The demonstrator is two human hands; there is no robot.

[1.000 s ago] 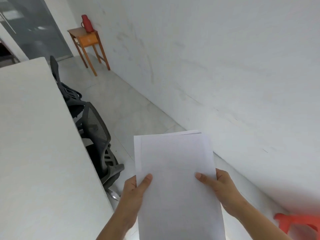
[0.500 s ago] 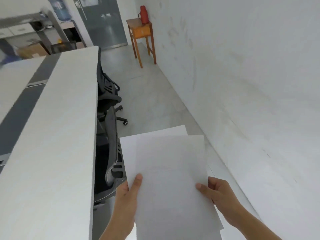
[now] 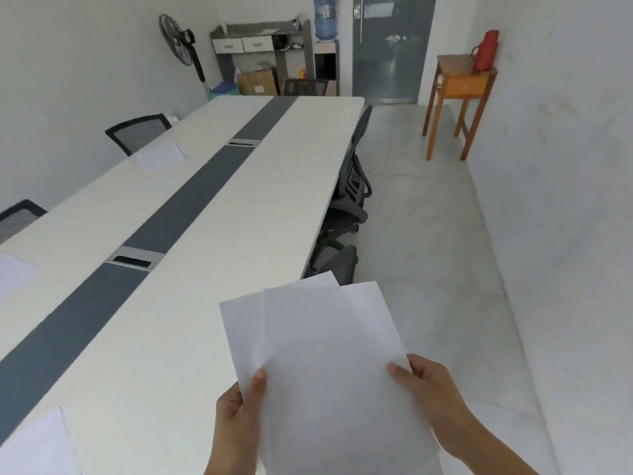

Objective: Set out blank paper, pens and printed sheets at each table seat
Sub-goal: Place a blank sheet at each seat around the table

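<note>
I hold a fanned stack of white paper sheets (image 3: 325, 354) in front of me, over the near right edge of the long white table (image 3: 239, 234). My left hand (image 3: 239, 413) pinches the stack's lower left edge with the thumb on top. My right hand (image 3: 428, 382) grips the right edge. The top sheet is slid to the right of the ones beneath. Single white sheets lie on the table at the far left seat (image 3: 159, 157), at the left edge (image 3: 13, 272) and at the near left corner (image 3: 37, 443). No pens are visible.
Black mesh chairs are tucked in along the table's right side (image 3: 352, 186) and left side (image 3: 137, 132). A wooden side table (image 3: 459, 94) with a red flask (image 3: 484, 49) stands by the right wall. A fan (image 3: 181, 42), shelf, water cooler and glass door are at the far end.
My view has swung left from the wall to the whole table. The sheets in my hands have fanned apart, the top one shifting right.
</note>
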